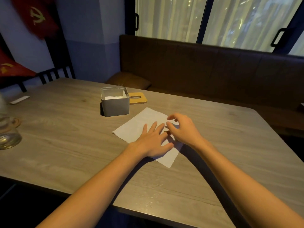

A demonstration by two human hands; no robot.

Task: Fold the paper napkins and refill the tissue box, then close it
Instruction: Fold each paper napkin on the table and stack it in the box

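A white paper napkin lies spread flat on the wooden table, near its middle. My left hand rests palm down on the napkin with fingers spread. My right hand hovers over the napkin's right part, fingers curled and pinching near its right edge; whether it grips the paper is unclear. Behind the napkin stands a grey tissue box, open on top, with white napkins inside. Its wooden lid, with an oval slot, lies flat on the table right behind the box.
A glass vessel stands at the table's left edge on a round coaster. A small white strip of paper lies at the far left. A brown upholstered bench runs behind the table, below a curtained window.
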